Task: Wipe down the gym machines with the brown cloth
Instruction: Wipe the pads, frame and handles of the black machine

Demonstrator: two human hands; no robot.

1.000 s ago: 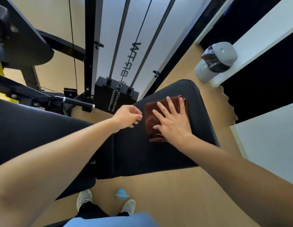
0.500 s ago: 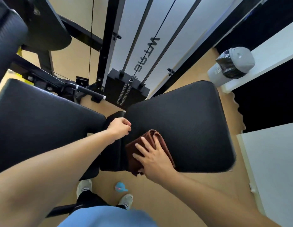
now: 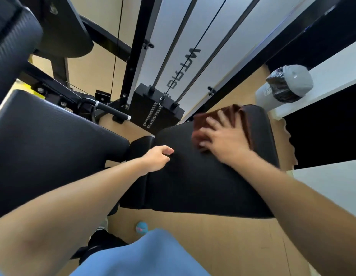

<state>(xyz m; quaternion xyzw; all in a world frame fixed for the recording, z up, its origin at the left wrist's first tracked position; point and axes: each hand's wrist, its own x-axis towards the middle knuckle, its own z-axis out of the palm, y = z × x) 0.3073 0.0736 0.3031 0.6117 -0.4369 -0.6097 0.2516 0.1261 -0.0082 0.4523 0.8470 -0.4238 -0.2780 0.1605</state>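
A blue garment (image 3: 145, 255) fills the near edge, with a small teal object (image 3: 141, 228) on the wooden floor (image 3: 223, 236) just beyond it. Past that lies the black padded bench (image 3: 193, 186). The left hand (image 3: 156, 160) rests at the pad's left edge, its grip loosely curled and holding nothing. Farther along, the right hand (image 3: 223, 139) presses flat, fingers spread, on the brown cloth (image 3: 244, 120) at the pad's far end. Behind stand the weight stack (image 3: 157, 113) and a grey bin (image 3: 284, 86).
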